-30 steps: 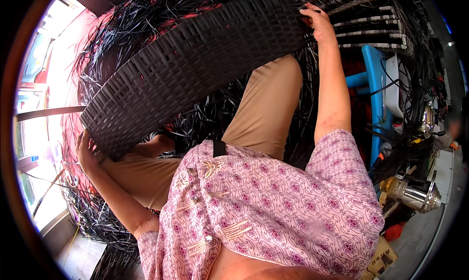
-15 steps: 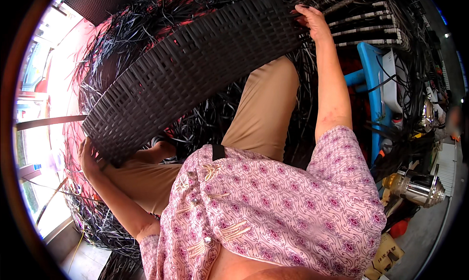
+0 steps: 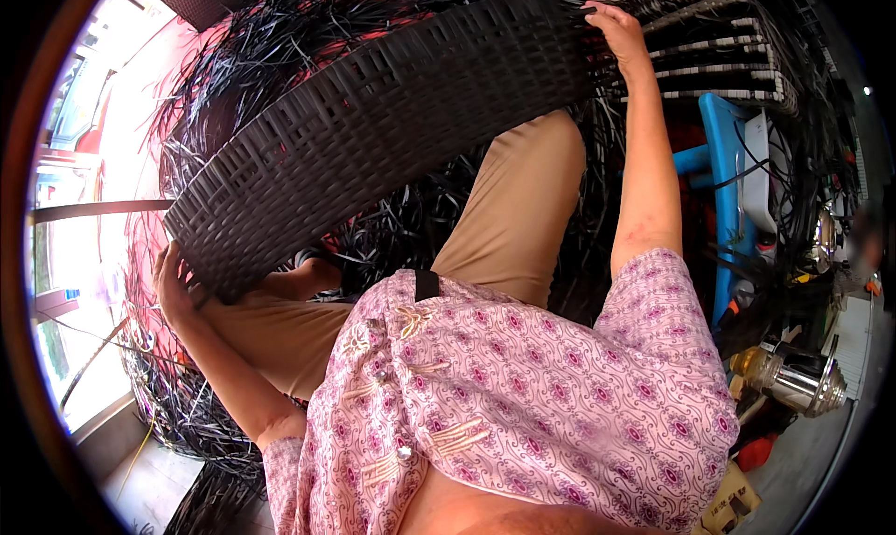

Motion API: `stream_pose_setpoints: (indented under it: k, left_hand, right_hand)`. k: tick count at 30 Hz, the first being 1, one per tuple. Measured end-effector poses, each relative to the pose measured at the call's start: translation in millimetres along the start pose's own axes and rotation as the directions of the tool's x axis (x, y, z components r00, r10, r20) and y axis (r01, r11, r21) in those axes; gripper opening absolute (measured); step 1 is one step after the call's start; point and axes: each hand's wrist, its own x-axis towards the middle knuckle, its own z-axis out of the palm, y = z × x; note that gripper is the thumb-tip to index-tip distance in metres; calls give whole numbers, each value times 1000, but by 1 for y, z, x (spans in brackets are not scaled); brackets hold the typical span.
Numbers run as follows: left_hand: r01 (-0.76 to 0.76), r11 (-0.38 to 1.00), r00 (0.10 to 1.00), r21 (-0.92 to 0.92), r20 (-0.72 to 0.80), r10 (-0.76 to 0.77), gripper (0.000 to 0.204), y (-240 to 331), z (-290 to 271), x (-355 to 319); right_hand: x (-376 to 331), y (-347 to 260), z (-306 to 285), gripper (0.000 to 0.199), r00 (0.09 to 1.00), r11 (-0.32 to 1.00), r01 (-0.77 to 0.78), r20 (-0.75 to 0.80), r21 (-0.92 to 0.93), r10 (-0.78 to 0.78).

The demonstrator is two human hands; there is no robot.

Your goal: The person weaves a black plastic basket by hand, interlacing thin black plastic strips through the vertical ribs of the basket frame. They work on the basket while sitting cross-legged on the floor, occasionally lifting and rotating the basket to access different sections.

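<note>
A long, curved panel of black woven strips (image 3: 373,134) slants across my lap, its left end low and its right end far off. My left hand (image 3: 175,283) is closed on the panel's lower left corner, with the fingertips partly behind it. At the far right end my right hand (image 3: 618,33) pinches a thin dark strip (image 3: 590,11) that sticks out past the weave. Vertical strips show along the panel's upper edge, with small gaps between them. The panel's near edge passes over my raised right knee (image 3: 551,152).
Loose black strips (image 3: 224,87) lie heaped around me over a red surface. A blue plastic stool (image 3: 730,190) lies tipped at my right, below a stack of light woven frames (image 3: 719,59). A metal-lidded jar (image 3: 793,378) is farther down. A flat dark band (image 3: 103,210) extends at the left.
The view has shifted slightly. My right hand has drawn a little away from the panel's end, its fingers now closer together on a strip. My left hand keeps its corner.
</note>
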Motion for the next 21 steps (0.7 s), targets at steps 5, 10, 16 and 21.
stream_pose_setpoints:
  k: [5, 10, 16, 21]
  left_hand:
    - [22, 1000, 998, 21, -66, -20, 31, 22, 17, -21]
    - [7, 1000, 998, 25, -60, -6, 33, 3, -4, -4]
    - [-93, 995, 990, 20, -106, 95, 27, 10, 2, -9]
    - [-231, 973, 956, 7, -182, 228, 25, 23, 23, -20]
  right_hand:
    - [8, -4, -6, 38, 999, 994, 31, -22, -104, -33]
    - [14, -55, 19, 29, 955, 820, 161, -122, -550, -270]
    - [26, 9, 39, 28, 975, 1000, -1, -222, 20, 6]
    - [21, 45, 52, 26, 929, 979, -33, -356, 202, 105]
